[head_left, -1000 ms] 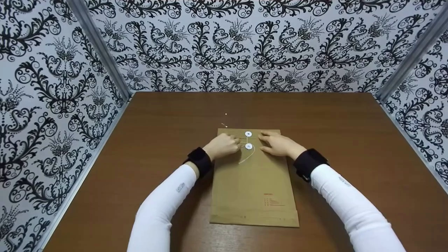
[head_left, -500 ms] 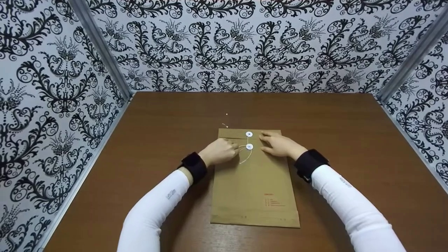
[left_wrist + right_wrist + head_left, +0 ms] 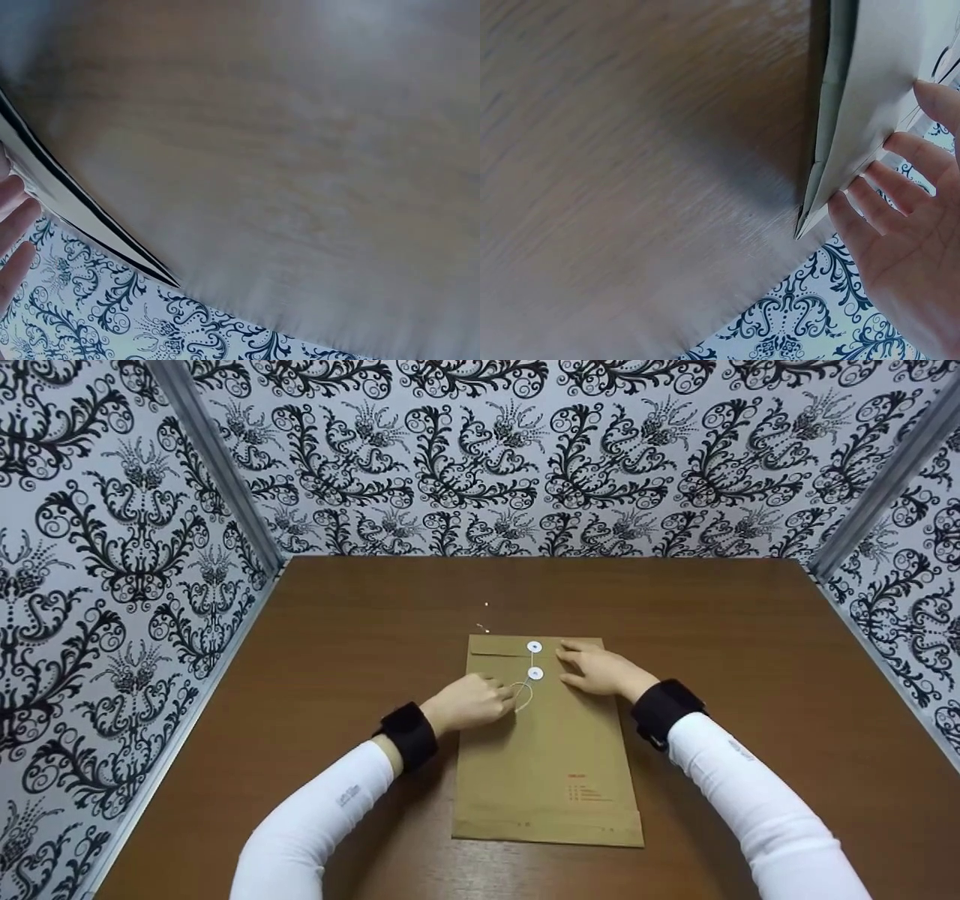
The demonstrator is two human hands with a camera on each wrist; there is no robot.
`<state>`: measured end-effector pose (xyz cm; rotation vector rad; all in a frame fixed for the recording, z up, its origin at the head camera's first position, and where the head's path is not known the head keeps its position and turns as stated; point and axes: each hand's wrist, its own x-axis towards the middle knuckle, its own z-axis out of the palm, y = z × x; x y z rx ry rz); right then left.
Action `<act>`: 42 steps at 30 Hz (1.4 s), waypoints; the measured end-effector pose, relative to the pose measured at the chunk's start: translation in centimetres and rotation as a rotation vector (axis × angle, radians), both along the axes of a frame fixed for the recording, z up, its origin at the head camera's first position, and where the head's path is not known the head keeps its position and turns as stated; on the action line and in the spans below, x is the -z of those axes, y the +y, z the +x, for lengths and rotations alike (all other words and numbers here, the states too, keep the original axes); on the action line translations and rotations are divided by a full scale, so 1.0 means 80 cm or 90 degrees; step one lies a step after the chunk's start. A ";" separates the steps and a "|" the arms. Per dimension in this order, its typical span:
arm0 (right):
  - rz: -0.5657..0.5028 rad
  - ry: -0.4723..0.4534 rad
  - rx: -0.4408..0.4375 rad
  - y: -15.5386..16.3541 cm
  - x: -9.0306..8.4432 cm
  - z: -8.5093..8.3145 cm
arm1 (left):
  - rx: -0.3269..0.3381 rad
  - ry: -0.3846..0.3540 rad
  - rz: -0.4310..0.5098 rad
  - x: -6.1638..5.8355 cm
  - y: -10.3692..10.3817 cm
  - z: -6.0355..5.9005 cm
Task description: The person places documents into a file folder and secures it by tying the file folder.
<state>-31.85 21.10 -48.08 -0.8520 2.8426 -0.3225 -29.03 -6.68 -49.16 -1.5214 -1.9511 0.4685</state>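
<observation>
Head view: a brown string-tie envelope [image 3: 546, 742] lies flat at centre frame on the wooden table [image 3: 750, 660], flap end toward the top. The left hand [image 3: 471, 703], left of centre, has its fingers curled and pinches the white string [image 3: 523, 695], which loops down from the lower disc [image 3: 535, 673]; the upper disc [image 3: 534, 646] sits just above. The right hand [image 3: 600, 670], right of centre, rests flat with fingers extended on the envelope's upper right corner. Judgement: the string wants steady, light tension circling the discs, with the flat hand pinning the paper so it does not slide.

Left wrist view: only fingertips [image 3: 13, 225] show at the left edge; the grip cannot be judged here.

Right wrist view: the extended fingers [image 3: 900, 187], lower right, press the envelope's [image 3: 885, 97] edge.
</observation>
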 end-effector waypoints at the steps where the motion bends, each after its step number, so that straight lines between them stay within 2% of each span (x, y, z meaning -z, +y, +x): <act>1: -0.001 0.000 0.001 0.000 0.000 0.000 | 0.000 0.002 0.000 0.000 0.000 0.002; 10: -0.004 0.008 0.003 0.000 0.001 0.001 | 0.001 -0.017 0.018 0.000 0.007 0.022; 19: -0.004 0.017 -0.013 0.000 0.003 0.000 | -0.001 -0.036 0.042 0.006 0.018 0.029; 24: -0.004 0.006 -0.010 0.000 0.002 -0.001 | -0.010 -0.052 0.036 0.004 0.028 0.031; 34: -0.002 0.017 -0.016 -0.001 0.005 -0.004 | -0.005 -0.047 0.063 0.007 0.036 0.033; 42: -0.052 -0.008 0.002 0.003 0.000 -0.006 | -0.013 -0.081 0.062 0.004 0.030 0.031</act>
